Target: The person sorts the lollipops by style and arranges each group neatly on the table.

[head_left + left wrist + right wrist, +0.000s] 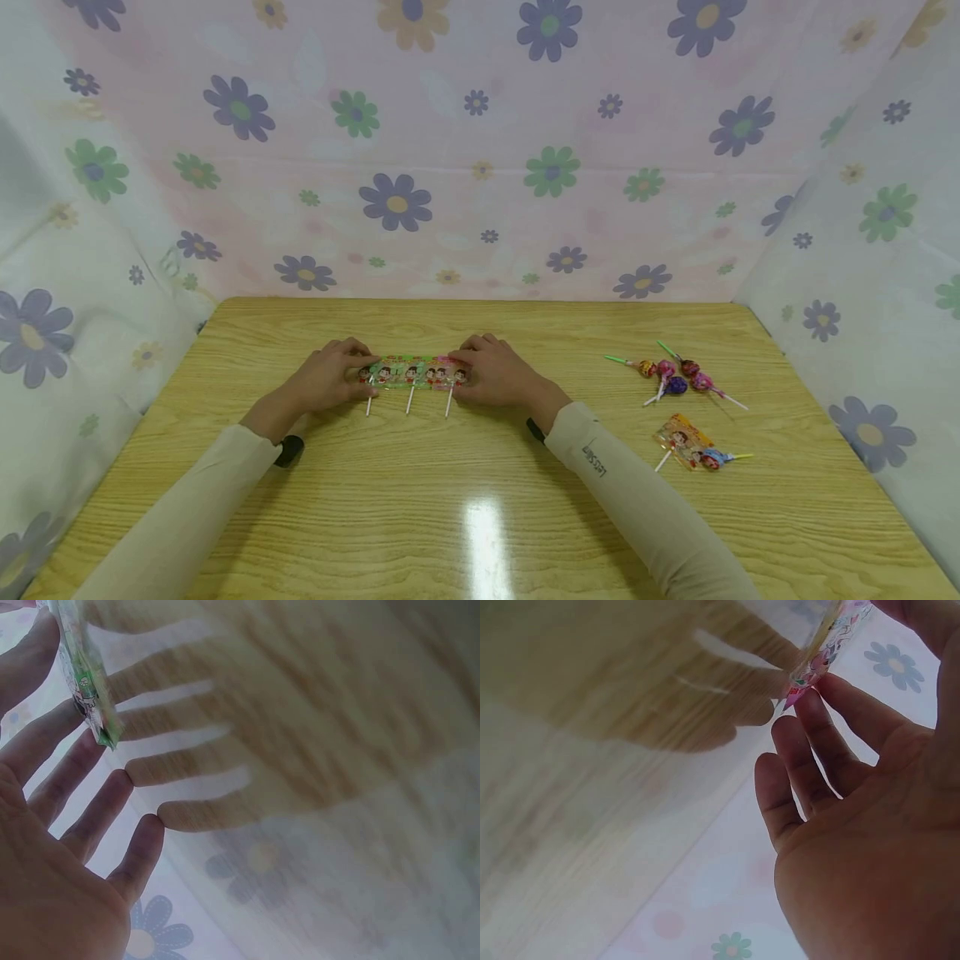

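In the head view, three flat-wrapped lollipops (411,375) lie side by side in a row on the table, their white sticks pointing toward me. Green and pink show on their clear, cartoon-printed wrappers. My left hand (324,377) grips the left end of the row between thumb and fingers. At the right end, my right hand (501,372) holds the pink wrapper the same way. The left wrist view shows a green wrapper edge (94,705) by the left fingers, whose tips touch the table. A pink wrapper (821,664) sits between the right thumb and fingers.
On the right of the wooden table (360,517) lies a loose group of several round lollipops (666,368). Nearer me are an orange flat-wrapped lollipop (678,437) and a blue-wrapped lollipop (714,458). Flowered cloth (480,225) hangs around the back and sides.
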A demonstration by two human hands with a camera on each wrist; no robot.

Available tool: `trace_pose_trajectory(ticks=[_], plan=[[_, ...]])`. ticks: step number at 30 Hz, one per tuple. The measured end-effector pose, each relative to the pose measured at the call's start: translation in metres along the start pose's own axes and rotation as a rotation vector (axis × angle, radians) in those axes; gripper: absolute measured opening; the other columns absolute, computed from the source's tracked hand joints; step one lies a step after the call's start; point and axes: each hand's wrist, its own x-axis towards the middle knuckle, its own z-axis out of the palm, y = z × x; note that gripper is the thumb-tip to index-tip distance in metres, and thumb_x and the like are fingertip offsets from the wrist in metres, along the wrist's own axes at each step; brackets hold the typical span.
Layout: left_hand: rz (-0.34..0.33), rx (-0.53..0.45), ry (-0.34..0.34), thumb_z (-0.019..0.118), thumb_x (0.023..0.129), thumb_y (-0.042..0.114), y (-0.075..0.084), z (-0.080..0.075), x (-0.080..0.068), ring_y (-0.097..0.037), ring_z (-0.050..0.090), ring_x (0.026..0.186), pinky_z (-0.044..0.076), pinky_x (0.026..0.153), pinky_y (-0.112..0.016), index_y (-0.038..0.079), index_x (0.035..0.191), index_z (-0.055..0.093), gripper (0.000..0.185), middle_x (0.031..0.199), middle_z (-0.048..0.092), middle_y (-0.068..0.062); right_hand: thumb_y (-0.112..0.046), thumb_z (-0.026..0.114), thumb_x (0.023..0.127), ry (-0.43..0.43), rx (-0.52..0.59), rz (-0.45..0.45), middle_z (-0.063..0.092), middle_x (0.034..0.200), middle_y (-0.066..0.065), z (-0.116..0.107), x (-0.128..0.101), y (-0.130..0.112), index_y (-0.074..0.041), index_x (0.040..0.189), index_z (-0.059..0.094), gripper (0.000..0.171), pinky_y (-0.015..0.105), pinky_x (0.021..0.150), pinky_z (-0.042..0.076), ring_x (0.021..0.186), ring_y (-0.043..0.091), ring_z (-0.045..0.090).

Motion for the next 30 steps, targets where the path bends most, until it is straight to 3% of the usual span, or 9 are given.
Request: trace_pose_trajectory(ticks=[21,30], plan=[[0.008,-0.003,0.0,0.073,0.09,0.037,-0.0024,0.001,0.0003,-0.042,0.05,0.123,0.041,0.095,-0.065,0.007,0.139,0.059,0.059,0.135,0.055,-0.016,-0.045,0.069,0.091,-0.007,0.029,0.009,0.052,0.139,0.007,-0.0004,-0.0006,-0.0025,-0.018,0.145,0.053,0.062,0.055,0.11,0.036,0.128,0.028,0.046],[0.013,-0.004,0.003,0.072,0.09,0.039,-0.0021,0.0005,0.0009,-0.042,0.049,0.123,0.041,0.094,-0.065,0.007,0.14,0.058,0.06,0.136,0.055,-0.017,-0.046,0.07,0.091,0.016,-0.039,0.012,0.053,0.139,0.008,-0.0034,-0.0054,-0.0037,-0.017,0.145,0.053,0.064,0.054,0.107,0.039,0.128,0.029,0.047]])
